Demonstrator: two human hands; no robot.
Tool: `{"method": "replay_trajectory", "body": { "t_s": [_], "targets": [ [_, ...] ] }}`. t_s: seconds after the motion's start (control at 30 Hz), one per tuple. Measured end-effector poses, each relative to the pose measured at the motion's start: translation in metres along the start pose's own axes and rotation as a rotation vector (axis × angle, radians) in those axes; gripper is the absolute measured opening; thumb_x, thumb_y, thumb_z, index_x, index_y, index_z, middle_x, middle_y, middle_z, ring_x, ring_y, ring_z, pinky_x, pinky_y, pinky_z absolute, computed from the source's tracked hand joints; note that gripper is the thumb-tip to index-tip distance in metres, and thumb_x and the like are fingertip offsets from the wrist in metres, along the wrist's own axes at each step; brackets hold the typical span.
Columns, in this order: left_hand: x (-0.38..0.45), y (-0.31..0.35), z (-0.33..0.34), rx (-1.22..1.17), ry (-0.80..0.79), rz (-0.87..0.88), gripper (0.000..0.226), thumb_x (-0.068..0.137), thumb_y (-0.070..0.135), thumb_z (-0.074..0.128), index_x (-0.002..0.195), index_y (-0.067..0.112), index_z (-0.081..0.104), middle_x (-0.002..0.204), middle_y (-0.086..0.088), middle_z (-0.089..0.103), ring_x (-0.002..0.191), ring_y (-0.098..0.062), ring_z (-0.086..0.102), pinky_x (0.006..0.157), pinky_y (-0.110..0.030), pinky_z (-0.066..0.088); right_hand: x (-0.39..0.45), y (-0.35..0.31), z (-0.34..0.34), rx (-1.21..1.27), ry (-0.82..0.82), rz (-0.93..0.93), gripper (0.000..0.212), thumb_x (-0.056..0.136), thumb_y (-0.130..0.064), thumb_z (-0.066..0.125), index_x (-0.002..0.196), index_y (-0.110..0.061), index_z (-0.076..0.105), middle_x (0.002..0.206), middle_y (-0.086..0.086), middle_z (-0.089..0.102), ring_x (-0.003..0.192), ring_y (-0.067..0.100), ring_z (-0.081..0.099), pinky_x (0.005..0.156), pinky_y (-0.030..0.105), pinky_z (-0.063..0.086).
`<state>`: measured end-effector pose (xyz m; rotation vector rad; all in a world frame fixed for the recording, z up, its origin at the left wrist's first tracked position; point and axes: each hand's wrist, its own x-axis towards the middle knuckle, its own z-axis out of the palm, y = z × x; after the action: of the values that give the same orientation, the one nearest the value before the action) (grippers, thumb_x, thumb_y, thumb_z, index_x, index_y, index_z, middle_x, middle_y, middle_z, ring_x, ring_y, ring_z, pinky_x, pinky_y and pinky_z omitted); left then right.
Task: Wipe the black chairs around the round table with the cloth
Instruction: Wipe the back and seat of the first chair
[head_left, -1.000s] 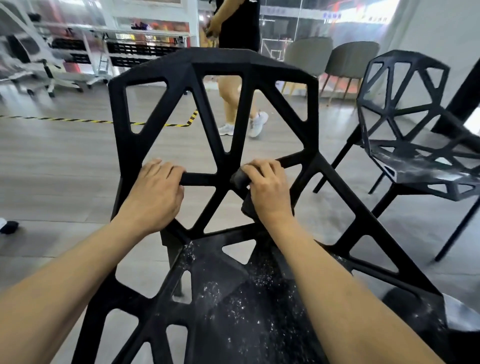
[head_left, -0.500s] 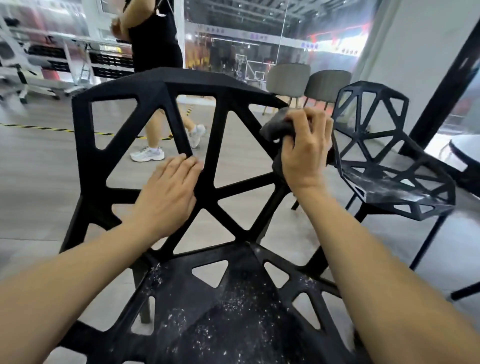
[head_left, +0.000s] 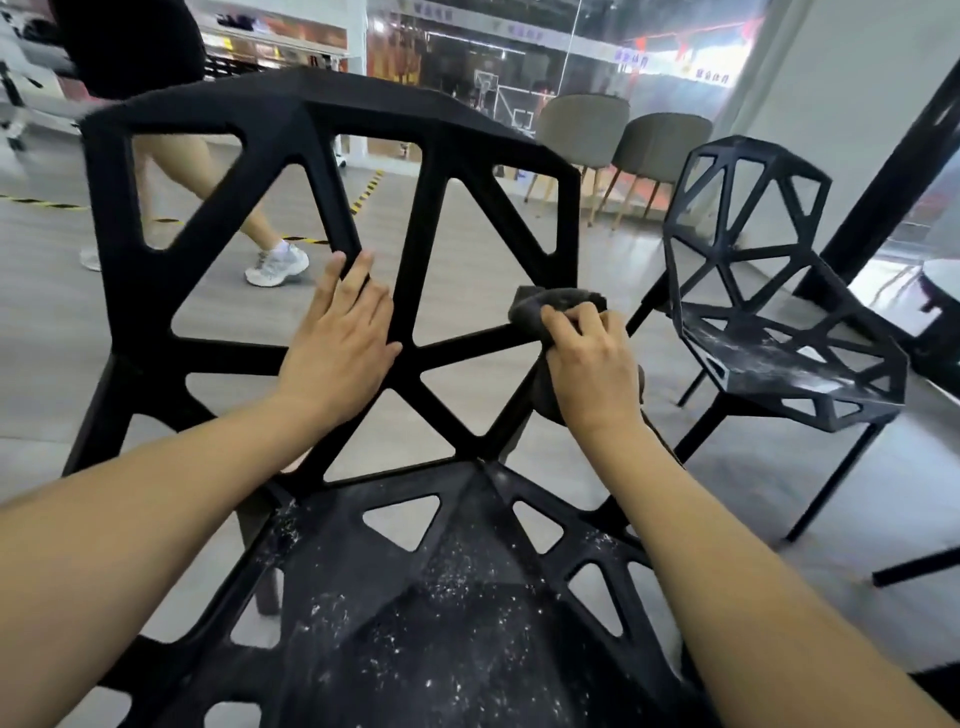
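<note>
The near chair (head_left: 332, 124) is seen from above its seat, its black lattice back facing the camera. The cloth (head_left: 558, 304), a dark grey wad, is gripped by the right hand (head_left: 592, 369), whose fingers are curled round it. It is pressed against the right edge of the chair back, where the horizontal strut meets the outer frame. Most of the cloth bulges out above and ahead of the knuckles, and a smaller part hangs below the palm, by the wrist. The left hand (head_left: 340, 340) is laid flat on the middle of the back, fingers straight and close together, at the hub where the struts cross; nothing is held in it. The seat is speckled with white dust. A second chair (head_left: 753, 291) of the same kind is placed to the right, well apart, its seat also dusted. The edge of a round table (head_left: 943, 283) is visible at far right. A person's legs (head_left: 260, 234) are seen through the lattice.
</note>
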<state>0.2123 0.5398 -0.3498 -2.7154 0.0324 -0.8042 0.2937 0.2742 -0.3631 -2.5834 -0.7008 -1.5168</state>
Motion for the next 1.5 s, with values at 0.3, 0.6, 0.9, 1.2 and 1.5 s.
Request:
{"method": "replay_trajectory", "body": {
  "t_s": [0.3, 0.6, 0.9, 1.2, 1.5],
  "targets": [
    [0.003, 0.000, 0.000, 0.059, -0.007, -0.043, 0.063, 0.096, 0.046, 0.050, 0.138, -0.001, 0.043, 0.143, -0.015, 0.045, 0.154, -0.033, 0.002, 0.125, -0.050, 0.002, -0.071, -0.089, -0.013, -0.090, -0.500, 0.083, 0.022, 0.077, 0.000, 0.061, 0.098, 0.002, 0.066, 0.092, 0.021, 0.063, 0.084, 0.041, 0.062, 0.071, 0.045, 0.053],
    [-0.003, -0.010, -0.010, 0.065, -0.070, 0.044, 0.060, 0.099, 0.033, 0.045, 0.146, -0.003, 0.036, 0.154, -0.016, 0.034, 0.154, -0.036, -0.002, 0.125, -0.050, -0.002, -0.076, -0.112, -0.013, 0.117, -0.678, 0.245, 0.021, 0.090, -0.004, 0.060, 0.109, 0.001, 0.058, 0.112, 0.021, 0.055, 0.100, 0.041, 0.054, 0.076, 0.045, 0.047],
    [-0.139, -0.040, -0.075, -0.144, 0.002, -0.172, 0.062, 0.092, 0.003, 0.047, 0.152, 0.003, 0.032, 0.159, -0.015, 0.032, 0.149, -0.036, 0.025, 0.123, -0.046, 0.019, -0.102, -0.118, -0.023, 0.235, -0.692, 0.191, 0.019, 0.084, -0.008, 0.061, 0.100, 0.002, 0.064, 0.097, 0.020, 0.054, 0.095, 0.042, 0.051, 0.061, 0.039, 0.035],
    [-0.277, -0.013, -0.124, -0.664, -0.141, -0.744, 0.041, 0.108, 0.028, 0.029, 0.148, 0.030, 0.038, 0.119, 0.002, 0.066, 0.101, -0.033, 0.063, 0.086, -0.047, 0.050, -0.089, -0.180, -0.049, 0.751, -0.569, 0.042, 0.034, 0.089, -0.014, 0.060, 0.123, -0.009, 0.057, 0.104, 0.015, 0.053, 0.098, 0.034, 0.047, 0.081, 0.046, 0.043],
    [-0.265, -0.018, -0.110, -0.765, -0.102, -0.768, 0.043, 0.108, 0.026, 0.033, 0.151, 0.034, 0.036, 0.098, 0.001, 0.067, 0.087, -0.023, 0.063, 0.081, -0.038, 0.046, -0.101, -0.233, -0.019, 0.984, -0.570, 0.046, 0.044, 0.097, -0.003, 0.050, 0.140, -0.004, 0.050, 0.137, 0.013, 0.056, 0.125, 0.029, 0.050, 0.108, 0.028, 0.034]
  ]
}}
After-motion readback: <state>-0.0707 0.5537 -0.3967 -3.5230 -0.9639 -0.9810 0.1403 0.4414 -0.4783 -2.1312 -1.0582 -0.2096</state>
